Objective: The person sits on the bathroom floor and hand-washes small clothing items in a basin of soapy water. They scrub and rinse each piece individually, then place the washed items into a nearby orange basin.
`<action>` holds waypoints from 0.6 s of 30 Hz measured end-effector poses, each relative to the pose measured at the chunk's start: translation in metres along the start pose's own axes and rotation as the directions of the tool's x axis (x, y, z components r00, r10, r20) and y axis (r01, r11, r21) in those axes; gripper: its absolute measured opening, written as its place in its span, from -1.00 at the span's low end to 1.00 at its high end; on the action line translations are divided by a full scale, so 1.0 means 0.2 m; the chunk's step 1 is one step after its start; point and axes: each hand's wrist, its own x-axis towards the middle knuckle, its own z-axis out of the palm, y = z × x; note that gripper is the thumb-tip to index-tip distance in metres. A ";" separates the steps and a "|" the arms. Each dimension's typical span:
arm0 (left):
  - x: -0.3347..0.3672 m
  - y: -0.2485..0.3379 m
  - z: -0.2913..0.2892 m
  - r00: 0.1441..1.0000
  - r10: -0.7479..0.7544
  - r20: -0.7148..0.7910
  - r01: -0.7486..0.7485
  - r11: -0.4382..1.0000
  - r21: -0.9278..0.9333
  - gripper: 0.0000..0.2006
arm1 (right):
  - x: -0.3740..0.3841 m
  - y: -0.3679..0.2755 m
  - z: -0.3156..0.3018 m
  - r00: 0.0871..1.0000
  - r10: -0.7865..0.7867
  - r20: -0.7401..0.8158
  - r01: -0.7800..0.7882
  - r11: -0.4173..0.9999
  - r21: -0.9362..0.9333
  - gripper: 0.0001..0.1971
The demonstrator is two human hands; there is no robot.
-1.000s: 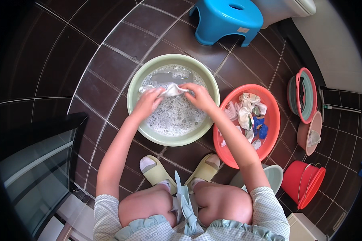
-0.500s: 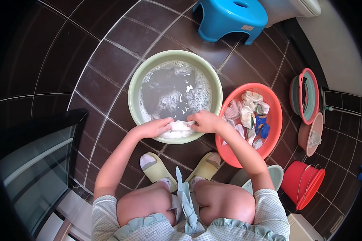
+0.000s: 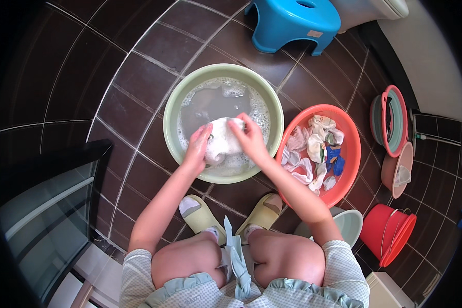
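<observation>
A wet white cloth is stretched between my hands over the light green basin. Its exact kind does not show. My left hand grips the left side, with the thumb along the edge. On the other side, my right hand holds the cloth between bent fingers and thumb. Below it, grey soapy water with white foam around its rim fills part of the basin. The undersides of the fingers are hidden.
To the right stands an orange-red basin with several pale garments and a blue item. A pale green tub and a red bucket lie nearer me. A blue stool is at the back; a dark-framed glass panel is left.
Both hands have moved up from the basin's near rim toward its middle, bringing the white cloth along. The cloth is now spread out more, and less foam covers the water's centre.
</observation>
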 end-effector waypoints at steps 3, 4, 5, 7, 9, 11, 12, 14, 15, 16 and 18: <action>0.02 -0.03 0.01 0.994 0.095 -0.057 -0.099 0.992 -0.074 -0.75 | -0.11 -0.12 0.18 0.991 -0.129 -0.022 0.125 0.981 -0.148 -0.85; 0.03 -0.03 0.03 0.992 0.111 -0.056 -0.115 0.990 -0.076 -0.75 | -0.13 -0.14 0.21 0.982 -0.186 -0.044 0.175 0.969 -0.177 -0.83; 0.03 -0.04 0.03 0.993 0.112 -0.034 -0.113 0.993 -0.036 -0.76 | -0.14 -0.15 0.22 0.968 -0.242 -0.065 0.224 0.953 -0.205 -0.82; -0.01 -0.05 0.14 0.983 0.135 -0.127 -0.134 0.991 0.011 -0.76 | -0.05 -0.14 0.17 0.989 -0.099 -0.111 0.072 0.971 -0.228 -0.78; -0.01 -0.08 0.21 0.947 0.262 -0.187 -0.217 0.949 0.229 -0.75 | 0.09 -0.14 0.12 0.993 0.035 -0.117 -0.060 0.974 -0.217 -0.74; 0.00 -0.04 0.15 0.978 0.173 -0.115 -0.164 0.982 0.091 -0.76 | 0.00 -0.14 0.15 0.988 -0.138 -0.066 0.110 0.942 -0.318 -0.73; 0.00 -0.02 0.12 0.988 0.129 -0.080 -0.127 0.992 0.024 -0.76 | -0.06 -0.15 0.18 0.976 -0.216 -0.031 0.191 0.913 -0.361 -0.73; -0.02 -0.06 0.10 0.997 0.046 -0.059 -0.051 0.995 -0.090 -0.77 | -0.09 -0.22 0.19 0.989 -0.144 0.024 0.140 0.889 -0.436 -0.71; -0.03 -0.07 0.11 0.999 0.011 -0.037 -0.016 0.989 -0.147 -0.77 | -0.02 -0.21 0.17 0.991 -0.136 0.003 0.121 0.878 -0.463 -0.71; -0.04 -0.07 0.13 1.000 -0.022 -0.013 0.019 0.979 -0.201 -0.77 | 0.01 -0.20 0.16 0.992 -0.127 -0.018 0.102 0.867 -0.488 -0.70; -0.05 -0.07 0.17 0.996 0.034 -0.078 -0.041 0.994 -0.097 -0.76 | 0.00 -0.21 0.15 0.997 -0.078 -0.008 0.065 0.886 -0.458 -0.69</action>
